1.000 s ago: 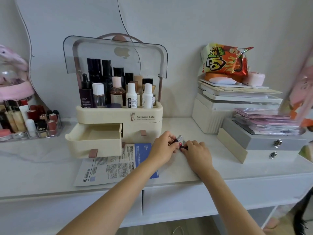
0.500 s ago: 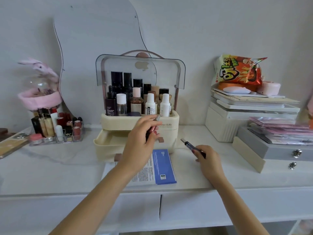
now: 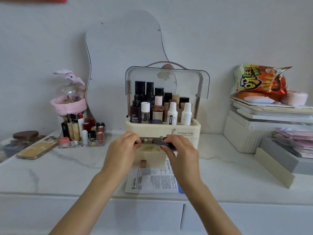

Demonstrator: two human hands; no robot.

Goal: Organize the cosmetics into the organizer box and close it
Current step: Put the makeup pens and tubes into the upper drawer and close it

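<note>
The cream organizer box [image 3: 184, 129] stands at the middle of the white counter, its clear lid [image 3: 186, 82] raised and its top tray packed with several upright bottles [image 3: 157, 107]. Its lower left drawer [image 3: 152, 152] is pulled out. My left hand [image 3: 122, 151] hovers over the drawer's left side, pinching a slim lipstick tube [image 3: 144, 140]. My right hand [image 3: 181, 151] is over the drawer's right side, gripping a dark cosmetic stick [image 3: 162, 142]. The hands hide most of the drawer's inside.
A clear tray of lipsticks [image 3: 84, 133] and a phone [image 3: 37, 148] lie to the left. A printed leaflet [image 3: 152, 180] rests in front of the box. On the right stand stacked boxes [image 3: 271, 116], a snack bag [image 3: 259, 80] and a grey jewellery box [image 3: 284, 156].
Both hands lifted from the counter at the right of the leaflet, each with one stick, and moved up and left to the open drawer. The view shifted left.
</note>
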